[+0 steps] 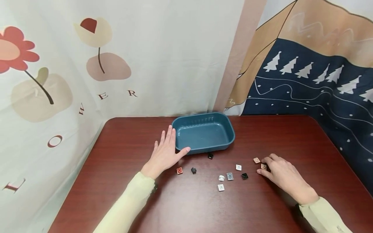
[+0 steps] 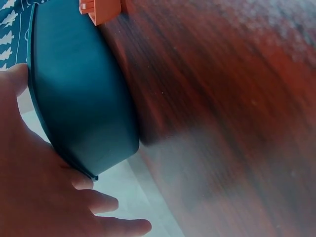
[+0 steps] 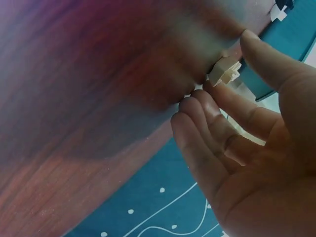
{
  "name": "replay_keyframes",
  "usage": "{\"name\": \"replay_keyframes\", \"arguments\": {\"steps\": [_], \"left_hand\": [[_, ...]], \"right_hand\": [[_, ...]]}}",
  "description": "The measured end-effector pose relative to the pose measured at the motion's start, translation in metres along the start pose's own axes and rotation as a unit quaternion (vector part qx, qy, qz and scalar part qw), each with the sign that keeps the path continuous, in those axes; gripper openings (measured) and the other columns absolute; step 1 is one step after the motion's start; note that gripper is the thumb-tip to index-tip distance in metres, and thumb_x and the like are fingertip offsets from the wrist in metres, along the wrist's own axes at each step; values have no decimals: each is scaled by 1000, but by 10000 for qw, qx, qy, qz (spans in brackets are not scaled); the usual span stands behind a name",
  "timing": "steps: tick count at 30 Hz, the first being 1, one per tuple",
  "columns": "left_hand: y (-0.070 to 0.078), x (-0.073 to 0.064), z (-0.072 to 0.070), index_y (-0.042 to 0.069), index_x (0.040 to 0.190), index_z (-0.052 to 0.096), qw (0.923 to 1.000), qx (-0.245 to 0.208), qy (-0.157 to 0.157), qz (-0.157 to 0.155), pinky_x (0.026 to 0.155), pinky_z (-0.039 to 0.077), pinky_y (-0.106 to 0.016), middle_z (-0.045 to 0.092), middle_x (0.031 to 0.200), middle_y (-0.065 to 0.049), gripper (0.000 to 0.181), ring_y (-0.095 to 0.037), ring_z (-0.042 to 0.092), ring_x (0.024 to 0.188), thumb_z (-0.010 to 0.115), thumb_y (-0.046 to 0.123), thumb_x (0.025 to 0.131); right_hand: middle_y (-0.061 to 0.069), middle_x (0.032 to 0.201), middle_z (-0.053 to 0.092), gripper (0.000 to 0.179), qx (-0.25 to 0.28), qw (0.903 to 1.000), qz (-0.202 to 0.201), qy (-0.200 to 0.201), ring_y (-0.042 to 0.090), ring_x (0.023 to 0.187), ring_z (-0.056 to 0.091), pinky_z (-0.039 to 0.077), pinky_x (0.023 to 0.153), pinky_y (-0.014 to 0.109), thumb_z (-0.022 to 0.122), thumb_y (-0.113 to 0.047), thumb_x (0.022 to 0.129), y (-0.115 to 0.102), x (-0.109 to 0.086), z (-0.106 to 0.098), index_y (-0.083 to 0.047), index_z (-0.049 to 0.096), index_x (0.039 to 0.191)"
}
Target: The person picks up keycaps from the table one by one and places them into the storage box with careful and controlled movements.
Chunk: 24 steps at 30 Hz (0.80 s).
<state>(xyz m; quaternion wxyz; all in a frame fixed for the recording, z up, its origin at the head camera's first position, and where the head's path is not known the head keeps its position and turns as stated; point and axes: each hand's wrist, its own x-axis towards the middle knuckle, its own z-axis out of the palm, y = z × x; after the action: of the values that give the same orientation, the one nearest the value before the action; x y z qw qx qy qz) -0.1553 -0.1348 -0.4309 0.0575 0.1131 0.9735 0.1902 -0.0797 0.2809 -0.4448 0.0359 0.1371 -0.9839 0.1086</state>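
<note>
Our left hand [image 1: 164,153] spreads against the blue plastic basin [image 1: 201,134]; only the right-wrist view shows our right hand's [image 1: 282,173] thumb clear of a square beige keycap [image 3: 224,70].

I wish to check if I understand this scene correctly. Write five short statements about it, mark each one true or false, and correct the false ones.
1. The left hand is at the rim of the blue tray. True.
2. The right hand is beside a beige keycap. True.
3. The left hand is clenched into a fist. False: its fingers are stretched out.
4. The red keycap lies nearer to the left hand than to the right hand. True.
5. Every keycap in view is black. False: the red keycap, for example, is not.
</note>
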Motion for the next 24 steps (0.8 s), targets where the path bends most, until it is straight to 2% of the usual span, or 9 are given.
{"name": "replay_keyframes", "arguments": {"steps": [9,15,24], "left_hand": [[0,1,2,6,167,7,10000,18,69,45,118,17,-70,-3,175,-8,109,-40,5,158,46,78,95],[0,2,2,6,167,5,10000,-23,52,16,118,17,-70,-6,174,-7,108,-41,6,158,49,75,96],[-1,2,2,7,167,4,10000,-50,55,30,119,17,-68,-7,174,-6,108,-39,6,158,46,76,96]], "right_hand": [[-1,85,61,19,42,9988,-374,321,10,65,55,51,57,38,89,-12,81,1,-1,1,-7,74,91],[3,87,64,16,133,9986,-355,374,14,70,59,52,59,40,86,-9,83,5,2,-12,-5,75,93],[8,93,70,20,257,9896,-629,1268,18,71,62,50,57,39,87,-8,80,0,19,-44,-3,77,97]]}}
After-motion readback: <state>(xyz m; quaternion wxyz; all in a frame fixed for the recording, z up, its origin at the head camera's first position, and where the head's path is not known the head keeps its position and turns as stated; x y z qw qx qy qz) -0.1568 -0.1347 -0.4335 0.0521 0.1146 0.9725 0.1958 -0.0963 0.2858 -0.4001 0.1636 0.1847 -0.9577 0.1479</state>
